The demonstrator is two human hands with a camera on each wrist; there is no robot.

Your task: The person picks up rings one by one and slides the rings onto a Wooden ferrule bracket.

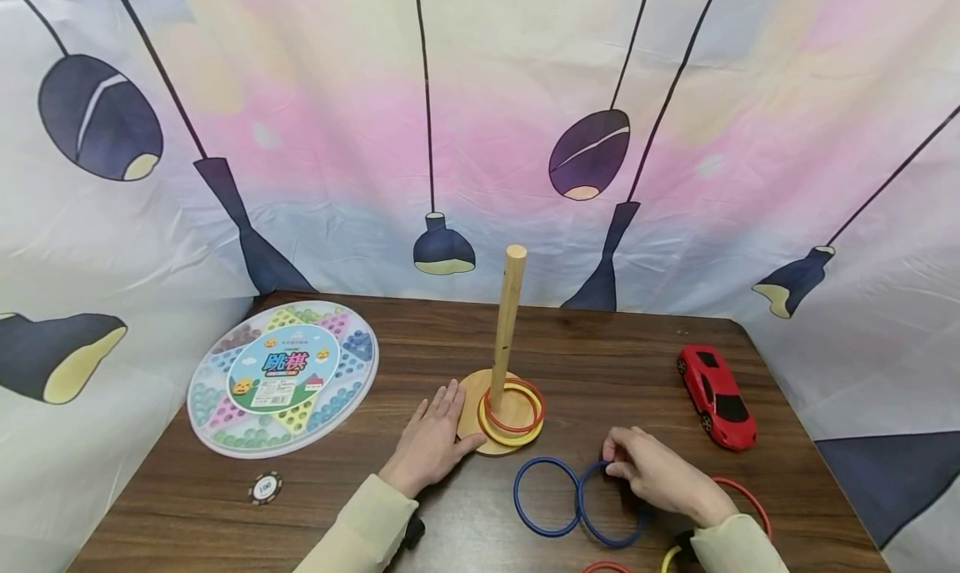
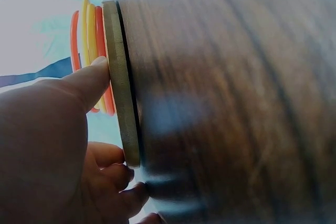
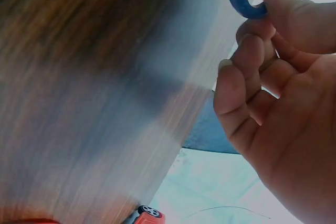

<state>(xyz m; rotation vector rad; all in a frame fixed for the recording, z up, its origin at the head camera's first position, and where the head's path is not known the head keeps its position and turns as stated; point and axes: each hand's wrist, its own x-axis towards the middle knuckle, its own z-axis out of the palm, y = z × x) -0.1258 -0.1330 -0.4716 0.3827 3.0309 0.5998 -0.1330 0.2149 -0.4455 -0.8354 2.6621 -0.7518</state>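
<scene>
Head view, lower right: right hand pinches a thin, light, stiff blue ring at its rim; left hand, fingers spread, steadies the wooden base.

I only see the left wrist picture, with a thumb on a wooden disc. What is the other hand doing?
Observer: The right hand pinches a blue ring on the table.
Operator: Is there another blue one?
Observer: Yes, a second blue ring lies flat just left of it.
Operator: What stands on the disc?
Observer: A tall peg rises from the base, with a red ring and a yellow ring round it. The left hand rests beside that base.
</scene>
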